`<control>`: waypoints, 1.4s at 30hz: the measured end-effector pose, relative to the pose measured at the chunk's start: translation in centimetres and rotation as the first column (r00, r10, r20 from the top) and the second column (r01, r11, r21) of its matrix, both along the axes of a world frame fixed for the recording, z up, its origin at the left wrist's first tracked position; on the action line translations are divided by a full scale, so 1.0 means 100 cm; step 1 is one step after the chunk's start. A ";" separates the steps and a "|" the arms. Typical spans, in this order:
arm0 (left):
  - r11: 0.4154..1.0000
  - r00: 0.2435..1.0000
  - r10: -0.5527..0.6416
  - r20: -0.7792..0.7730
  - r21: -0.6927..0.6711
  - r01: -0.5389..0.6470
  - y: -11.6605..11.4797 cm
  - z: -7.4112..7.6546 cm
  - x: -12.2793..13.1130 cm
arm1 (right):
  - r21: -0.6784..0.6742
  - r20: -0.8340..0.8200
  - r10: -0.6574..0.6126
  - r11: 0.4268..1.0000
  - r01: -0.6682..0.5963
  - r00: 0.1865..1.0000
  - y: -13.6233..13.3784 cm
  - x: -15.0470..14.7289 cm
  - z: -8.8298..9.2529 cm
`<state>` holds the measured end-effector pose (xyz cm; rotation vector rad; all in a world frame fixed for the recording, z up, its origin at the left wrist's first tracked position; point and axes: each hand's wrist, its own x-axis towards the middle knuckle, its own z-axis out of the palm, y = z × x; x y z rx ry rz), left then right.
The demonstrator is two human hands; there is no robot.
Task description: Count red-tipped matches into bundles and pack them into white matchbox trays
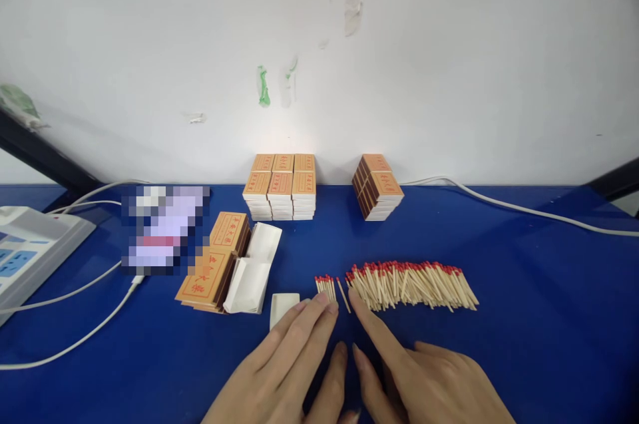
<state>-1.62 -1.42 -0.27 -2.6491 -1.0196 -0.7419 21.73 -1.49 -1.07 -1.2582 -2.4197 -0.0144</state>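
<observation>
Left hand (294,357), grip wide and empty, touches the small bunch (325,287) just left of the match row (414,284). Right hand (424,377), grip likewise wide, has its forefinger at that row's left end.

The left grip (284,371) is a bare hand with long, slender fingers (304,327), smooth knuckles and plain nails trimmed to soft, rounded tips. The right grip (429,377) is its match, also bare, with the same narrow fingers and a plain, slightly glossy nail showing on the thumb. Both are seen only as far as the wrists, where the view ends, so whether sleeves are worn cannot be told.
</observation>
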 end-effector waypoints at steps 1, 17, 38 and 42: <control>1.000 1.000 -0.003 0.003 0.005 0.003 0.000 0.000 0.000 | 0.009 -0.008 -0.005 1.000 0.005 1.000 0.000 0.000 0.001; 1.000 1.000 -0.015 0.008 0.001 0.015 0.000 0.004 -0.002 | 0.027 0.002 -0.011 1.000 0.011 1.000 0.002 -0.002 -0.001; 0.999 1.000 -0.013 -0.010 0.045 0.014 0.002 0.000 -0.003 | 0.004 -0.014 -0.026 1.000 0.026 1.000 -0.003 0.002 -0.001; 1.000 1.000 -0.008 -0.028 0.023 0.009 0.000 0.001 -0.005 | -0.031 -0.026 0.008 0.999 -0.009 1.000 -0.001 0.001 -0.001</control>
